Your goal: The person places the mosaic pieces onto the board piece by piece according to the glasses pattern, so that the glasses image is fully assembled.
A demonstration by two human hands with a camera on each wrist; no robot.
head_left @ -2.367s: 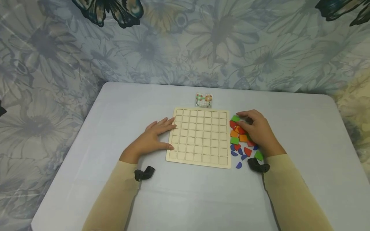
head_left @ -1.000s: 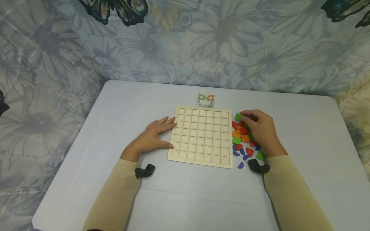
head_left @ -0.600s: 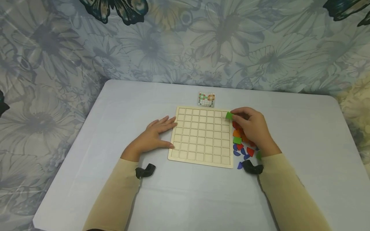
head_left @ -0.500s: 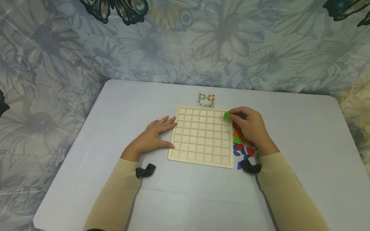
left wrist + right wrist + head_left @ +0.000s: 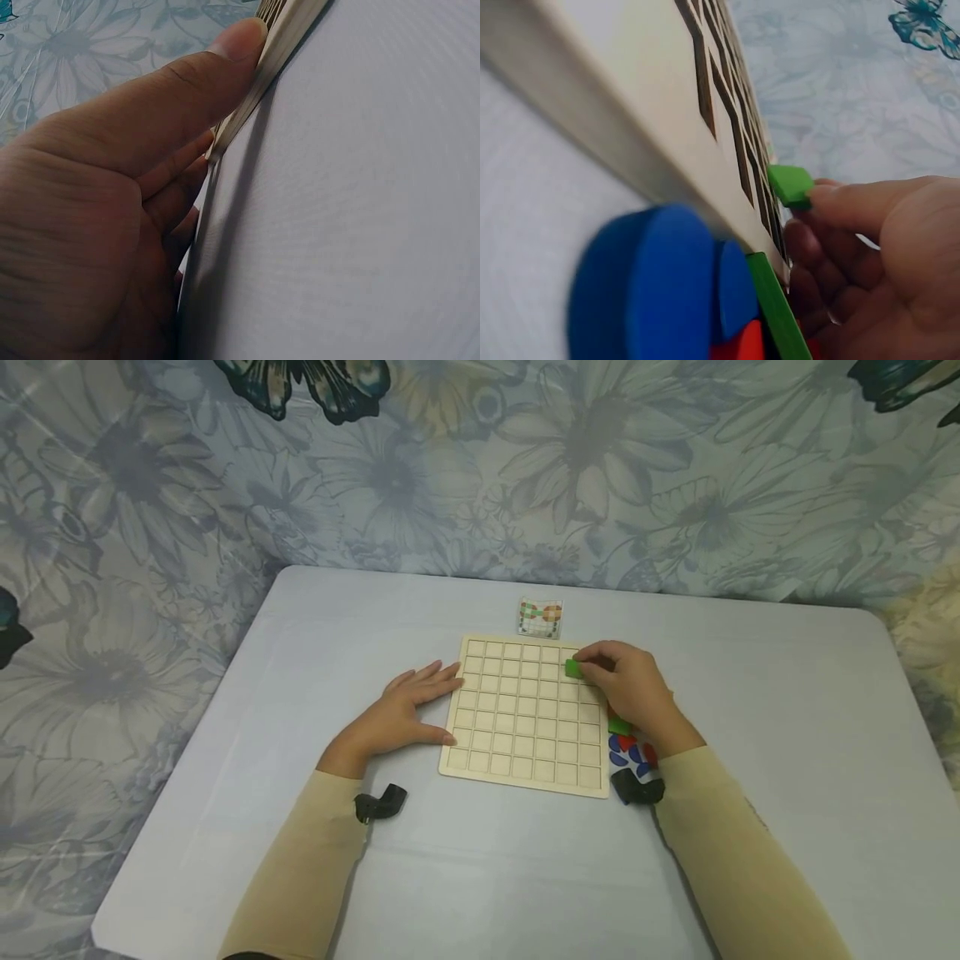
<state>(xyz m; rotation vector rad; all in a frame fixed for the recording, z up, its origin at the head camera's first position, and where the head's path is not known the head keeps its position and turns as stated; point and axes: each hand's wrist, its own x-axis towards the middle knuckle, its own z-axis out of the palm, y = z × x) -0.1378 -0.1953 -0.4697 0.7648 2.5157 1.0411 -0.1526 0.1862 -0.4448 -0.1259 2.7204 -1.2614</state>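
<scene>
A pale wooden grid board (image 5: 517, 722) with square recesses lies mid-table. Between thumb and fingertips my right hand (image 5: 633, 687) pinches a green square tile (image 5: 573, 668), over the board's upper right cells. The right wrist view shows that green tile (image 5: 789, 185) tilted, right at the grid surface. My left hand (image 5: 397, 714) rests with spread fingers at the board's left edge. In the left wrist view the thumb (image 5: 244, 41) lies on the board's rim (image 5: 274, 64). Right of the board, partly hidden under the right hand, are blue half-round pieces (image 5: 618, 758) and another green tile (image 5: 618, 725).
A small pattern card (image 5: 540, 617) lies just behind the board. Red pieces (image 5: 649, 755) sit among the loose pieces at the right. A white table (image 5: 480, 860) carries everything, with a flower-printed cloth (image 5: 420, 493) behind it. Both wrists wear black cameras (image 5: 637, 787).
The right hand has picked the green tile from the pile and carried it left over the board's upper right part. The left hand keeps its place at the board's edge.
</scene>
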